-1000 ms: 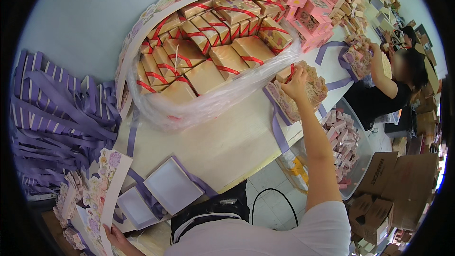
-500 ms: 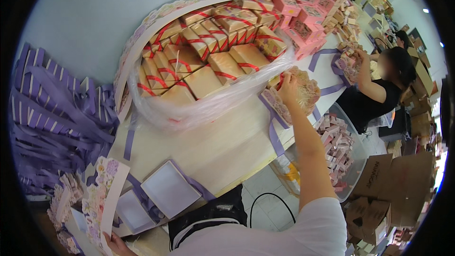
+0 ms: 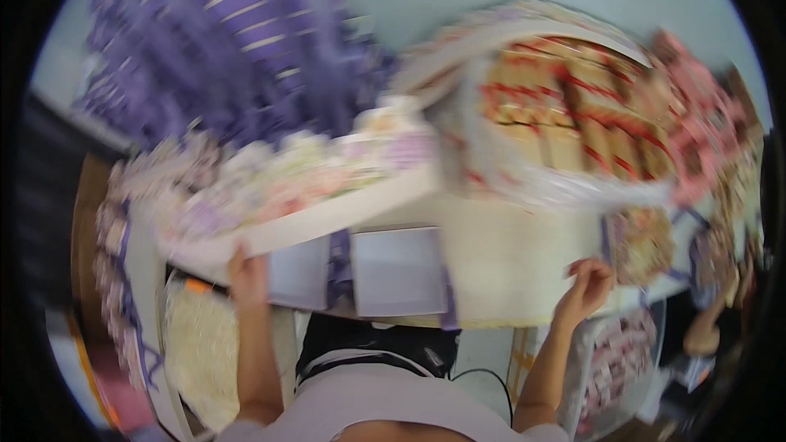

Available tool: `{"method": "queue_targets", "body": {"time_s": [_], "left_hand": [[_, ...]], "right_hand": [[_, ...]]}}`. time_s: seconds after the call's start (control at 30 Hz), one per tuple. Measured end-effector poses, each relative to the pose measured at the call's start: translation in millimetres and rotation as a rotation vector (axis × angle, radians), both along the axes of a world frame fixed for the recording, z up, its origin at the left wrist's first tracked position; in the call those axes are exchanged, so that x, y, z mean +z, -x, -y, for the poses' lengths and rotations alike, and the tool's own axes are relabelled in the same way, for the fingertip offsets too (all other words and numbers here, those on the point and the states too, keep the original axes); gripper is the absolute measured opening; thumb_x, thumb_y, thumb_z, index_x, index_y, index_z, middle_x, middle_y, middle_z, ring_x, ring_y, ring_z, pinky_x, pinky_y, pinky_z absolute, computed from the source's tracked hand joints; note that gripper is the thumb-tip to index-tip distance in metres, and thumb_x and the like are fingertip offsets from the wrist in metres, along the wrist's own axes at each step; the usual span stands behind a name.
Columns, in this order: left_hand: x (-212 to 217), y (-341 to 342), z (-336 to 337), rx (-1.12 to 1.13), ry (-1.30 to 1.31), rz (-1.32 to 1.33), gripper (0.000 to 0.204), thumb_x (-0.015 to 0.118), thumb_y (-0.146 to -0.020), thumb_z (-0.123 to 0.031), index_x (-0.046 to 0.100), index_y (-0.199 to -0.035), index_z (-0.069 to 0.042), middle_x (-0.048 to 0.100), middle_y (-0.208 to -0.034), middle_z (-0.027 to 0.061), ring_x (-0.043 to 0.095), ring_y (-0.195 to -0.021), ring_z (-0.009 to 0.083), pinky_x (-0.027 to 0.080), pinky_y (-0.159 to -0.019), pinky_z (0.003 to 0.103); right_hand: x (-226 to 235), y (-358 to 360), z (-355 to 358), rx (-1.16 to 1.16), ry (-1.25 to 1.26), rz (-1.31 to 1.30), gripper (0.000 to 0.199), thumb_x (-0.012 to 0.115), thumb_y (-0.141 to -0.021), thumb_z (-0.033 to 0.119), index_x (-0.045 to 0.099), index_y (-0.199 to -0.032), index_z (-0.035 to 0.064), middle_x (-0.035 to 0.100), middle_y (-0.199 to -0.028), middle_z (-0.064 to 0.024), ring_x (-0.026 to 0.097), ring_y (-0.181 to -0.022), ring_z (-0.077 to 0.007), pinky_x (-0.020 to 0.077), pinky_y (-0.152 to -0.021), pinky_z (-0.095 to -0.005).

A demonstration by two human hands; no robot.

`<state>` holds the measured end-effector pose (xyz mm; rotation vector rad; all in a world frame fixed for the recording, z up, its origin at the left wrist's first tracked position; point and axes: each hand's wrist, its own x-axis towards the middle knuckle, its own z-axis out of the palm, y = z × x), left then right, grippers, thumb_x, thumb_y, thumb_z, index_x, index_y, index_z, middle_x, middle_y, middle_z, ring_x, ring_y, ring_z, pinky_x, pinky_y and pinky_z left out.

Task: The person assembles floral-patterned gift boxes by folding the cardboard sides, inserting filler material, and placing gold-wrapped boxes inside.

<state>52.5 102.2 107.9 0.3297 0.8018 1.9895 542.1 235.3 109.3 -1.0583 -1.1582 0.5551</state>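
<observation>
My left hand (image 3: 248,274) grips the lower edge of a long, curved card strip (image 3: 352,213) with a scalloped flower print and a white band. The strip is blurred and stands in front of the purple ribbons. Just right of it, two open pale boxes (image 3: 399,272) with purple ribbons lie on the table. My right hand (image 3: 589,282) is over the table's right part, fingers loosely bent and apart, with nothing seen in it. Close to it, apart from the fingers, sits a flower-decorated box (image 3: 643,245) with purple ribbon.
Purple ribboned boxes (image 3: 237,41) pile up at the back left. Gold boxes with red ribbon (image 3: 585,110) sit in clear plastic, beside pink boxes (image 3: 696,123). A container of cream shreds (image 3: 201,352) is at left; a clear tub (image 3: 618,368) and a co-worker's arm (image 3: 708,323) are at right.
The view has swung left. My right hand has come off the flower-decorated box and drawn back. My left hand still holds the card strip, which has turned and lifted over the table.
</observation>
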Motion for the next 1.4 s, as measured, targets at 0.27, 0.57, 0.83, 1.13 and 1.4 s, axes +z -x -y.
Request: {"method": "queue_targets", "body": {"time_s": [0.27, 0.57, 0.83, 1.13, 1.4], "left_hand": [[-35.4, -61.0, -37.5, -0.063, -0.201, 0.140, 0.043, 0.046, -0.083, 0.003, 0.034, -0.123, -0.005, 0.047, -0.117, 0.0122, 0.045, -0.111, 0.0260, 0.039, -0.094, 0.042], [-76.4, -38.2, 8.1, -0.195, -0.203, 0.255, 0.028, 0.049, -0.082, 0.001, 0.045, -0.109, -0.006, 0.053, -0.106, 0.0088, 0.053, -0.100, 0.0210, 0.046, -0.087, 0.035], [-70.4, -23.4, 51.7, -0.278, -0.251, 0.253, 0.030, 0.051, -0.082, -0.001, 0.043, -0.110, -0.006, 0.053, -0.105, 0.0081, 0.054, -0.097, 0.0213, 0.049, -0.082, 0.035], [-75.4, -30.3, 59.1, -0.395, -0.231, 0.181, 0.044, 0.052, -0.080, 0.002, 0.033, -0.119, -0.005, 0.049, -0.110, 0.0103, 0.052, -0.100, 0.0225, 0.048, -0.081, 0.036], [-78.3, -34.0, 57.1, -0.307, -0.232, 0.115, 0.041, 0.051, -0.079, 0.004, 0.038, -0.117, -0.004, 0.049, -0.112, 0.0111, 0.051, -0.103, 0.0247, 0.045, -0.086, 0.041]], "right_hand": [[-19.1, 229.3, 32.0, 0.620, 0.340, -1.051, 0.034, 0.040, -0.090, 0.020, 0.037, -0.116, -0.0019, 0.046, -0.117, -0.0110, 0.046, -0.108, -0.0232, 0.0392, -0.090, -0.0376], [-46.7, 275.7, 74.2, 0.850, 0.443, -1.267, 0.042, 0.032, -0.093, 0.030, 0.033, -0.124, 0.0023, 0.042, -0.125, -0.0112, 0.043, -0.114, -0.0226, 0.0368, -0.095, -0.0373], [-28.4, 313.6, 129.6, 0.958, 0.431, -1.162, 0.039, 0.032, -0.093, 0.029, 0.036, -0.121, 0.0025, 0.045, -0.120, -0.0142, 0.048, -0.106, -0.0247, 0.0423, -0.090, -0.0383], [-59.7, 309.4, 149.3, 1.182, 1.028, -1.020, 0.027, 0.048, -0.085, 0.022, 0.048, -0.103, 0.0017, 0.056, -0.085, -0.0100, 0.058, -0.068, -0.0178, 0.0507, -0.055, -0.0276], [-80.7, 284.4, 125.1, 0.936, 0.538, -0.797, 0.038, 0.047, -0.087, 0.026, 0.039, -0.118, 0.0062, 0.049, -0.110, -0.0107, 0.052, -0.099, -0.0206, 0.0489, -0.074, -0.0325]]}}
